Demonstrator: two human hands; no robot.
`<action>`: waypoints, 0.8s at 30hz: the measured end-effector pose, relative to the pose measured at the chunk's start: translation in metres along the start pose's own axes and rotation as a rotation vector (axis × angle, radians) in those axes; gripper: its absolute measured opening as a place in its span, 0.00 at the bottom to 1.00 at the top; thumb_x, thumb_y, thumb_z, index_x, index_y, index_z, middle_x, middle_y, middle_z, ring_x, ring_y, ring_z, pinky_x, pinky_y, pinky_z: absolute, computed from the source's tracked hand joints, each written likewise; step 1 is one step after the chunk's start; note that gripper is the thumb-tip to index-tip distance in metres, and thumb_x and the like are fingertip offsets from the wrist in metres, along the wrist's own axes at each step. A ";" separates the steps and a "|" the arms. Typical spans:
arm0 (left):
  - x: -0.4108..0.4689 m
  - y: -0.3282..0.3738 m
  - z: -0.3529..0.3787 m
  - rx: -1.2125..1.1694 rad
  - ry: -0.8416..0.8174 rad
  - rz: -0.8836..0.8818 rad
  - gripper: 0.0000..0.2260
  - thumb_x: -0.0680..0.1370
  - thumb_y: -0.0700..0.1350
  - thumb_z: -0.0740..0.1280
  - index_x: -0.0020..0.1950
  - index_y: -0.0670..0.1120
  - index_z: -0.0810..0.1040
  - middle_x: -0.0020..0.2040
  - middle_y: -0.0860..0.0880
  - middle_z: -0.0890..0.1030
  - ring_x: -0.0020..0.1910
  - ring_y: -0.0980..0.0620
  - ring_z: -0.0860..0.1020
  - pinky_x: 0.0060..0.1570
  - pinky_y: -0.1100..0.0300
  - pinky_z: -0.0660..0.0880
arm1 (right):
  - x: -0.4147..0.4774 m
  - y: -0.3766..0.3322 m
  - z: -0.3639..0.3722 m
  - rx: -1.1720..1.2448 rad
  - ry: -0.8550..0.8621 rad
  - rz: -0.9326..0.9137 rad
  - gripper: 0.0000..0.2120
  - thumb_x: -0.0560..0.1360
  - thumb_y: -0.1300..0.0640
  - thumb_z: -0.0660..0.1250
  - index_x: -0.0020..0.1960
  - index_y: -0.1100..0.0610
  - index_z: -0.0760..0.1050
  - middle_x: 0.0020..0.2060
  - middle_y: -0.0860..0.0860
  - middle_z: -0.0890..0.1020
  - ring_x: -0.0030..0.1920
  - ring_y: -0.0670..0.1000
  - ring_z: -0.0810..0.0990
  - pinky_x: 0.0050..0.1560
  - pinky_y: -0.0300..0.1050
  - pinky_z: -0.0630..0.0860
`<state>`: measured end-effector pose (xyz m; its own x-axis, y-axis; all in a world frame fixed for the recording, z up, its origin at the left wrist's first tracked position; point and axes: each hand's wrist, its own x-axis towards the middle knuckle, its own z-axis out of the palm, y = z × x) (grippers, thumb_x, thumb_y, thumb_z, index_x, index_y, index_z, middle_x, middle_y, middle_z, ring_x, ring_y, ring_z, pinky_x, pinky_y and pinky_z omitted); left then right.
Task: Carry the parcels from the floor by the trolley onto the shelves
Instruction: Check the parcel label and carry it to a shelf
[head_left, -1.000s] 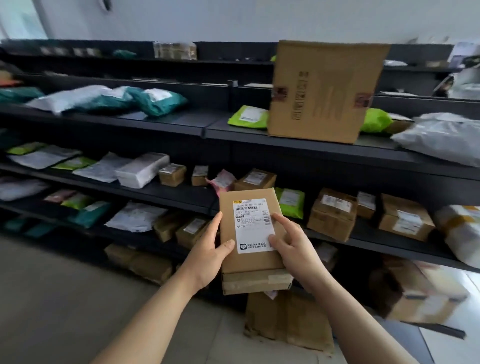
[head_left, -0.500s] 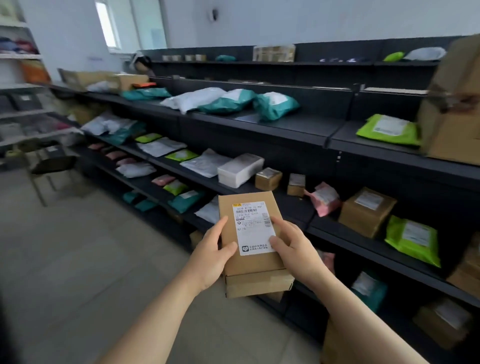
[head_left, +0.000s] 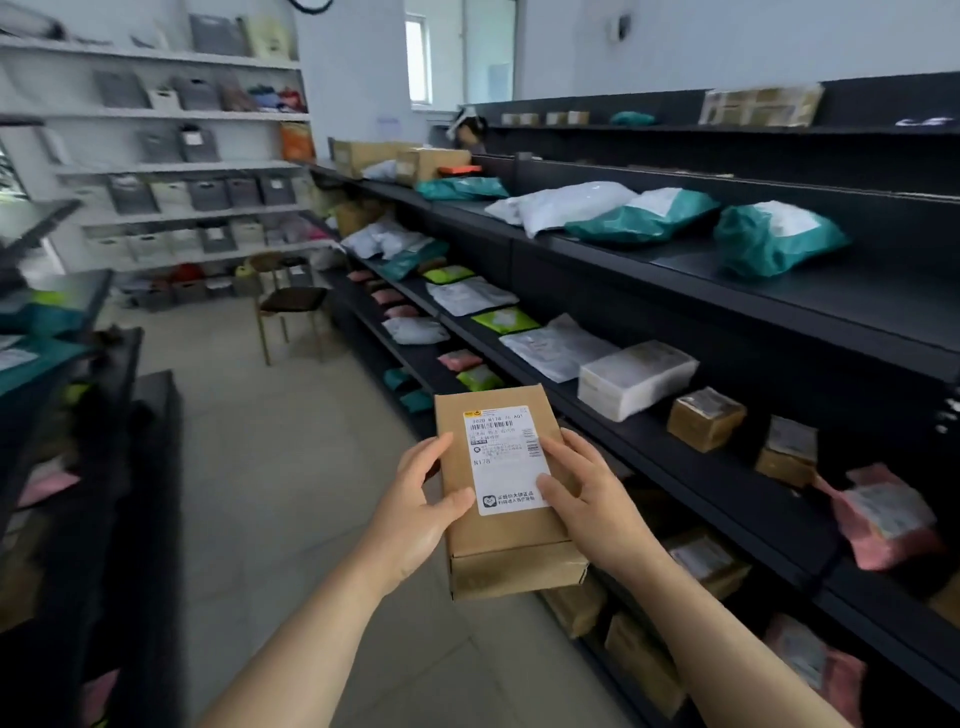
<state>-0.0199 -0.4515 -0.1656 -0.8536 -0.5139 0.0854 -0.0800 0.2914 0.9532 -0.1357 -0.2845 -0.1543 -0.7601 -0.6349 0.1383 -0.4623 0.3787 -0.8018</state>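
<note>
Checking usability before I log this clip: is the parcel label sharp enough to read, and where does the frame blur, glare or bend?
Head view: the label on the cardboard parcel is sharp at centre, "N178" legible, with the left hand and right hand on it; the white shelving and left edge are smeared; the window is blown out; the dark shelf rails bow from wide-angle distortion.

Parcel depot — shelves (head_left: 727, 270) of labelled packages (head_left: 639, 379).

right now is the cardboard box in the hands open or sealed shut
Shut. The cardboard box shows its flap folded down flat, with no gap, held between the left hand and right hand. Tape cannot be told.
</note>
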 end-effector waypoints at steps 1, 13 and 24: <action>0.012 -0.002 -0.002 0.010 0.023 -0.004 0.28 0.76 0.41 0.69 0.74 0.55 0.65 0.73 0.60 0.62 0.72 0.59 0.64 0.72 0.53 0.64 | 0.016 0.002 0.000 0.007 -0.020 -0.015 0.23 0.79 0.52 0.59 0.73 0.45 0.62 0.75 0.42 0.55 0.74 0.42 0.55 0.65 0.36 0.54; 0.143 -0.023 -0.012 0.094 0.216 -0.067 0.28 0.74 0.46 0.71 0.72 0.54 0.67 0.73 0.57 0.63 0.71 0.56 0.65 0.72 0.50 0.64 | 0.189 0.027 0.012 0.012 -0.194 -0.152 0.24 0.79 0.52 0.60 0.74 0.46 0.61 0.76 0.41 0.53 0.72 0.41 0.56 0.67 0.40 0.60; 0.220 -0.055 -0.065 0.135 0.375 -0.133 0.27 0.76 0.45 0.69 0.73 0.55 0.65 0.73 0.58 0.64 0.69 0.57 0.66 0.65 0.57 0.70 | 0.302 0.013 0.071 0.031 -0.311 -0.221 0.23 0.78 0.53 0.61 0.73 0.46 0.63 0.75 0.41 0.55 0.70 0.40 0.59 0.64 0.37 0.59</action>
<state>-0.1696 -0.6334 -0.1801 -0.5866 -0.8051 0.0880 -0.2650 0.2935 0.9185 -0.3387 -0.5190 -0.1645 -0.4666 -0.8749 0.1302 -0.5818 0.1928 -0.7901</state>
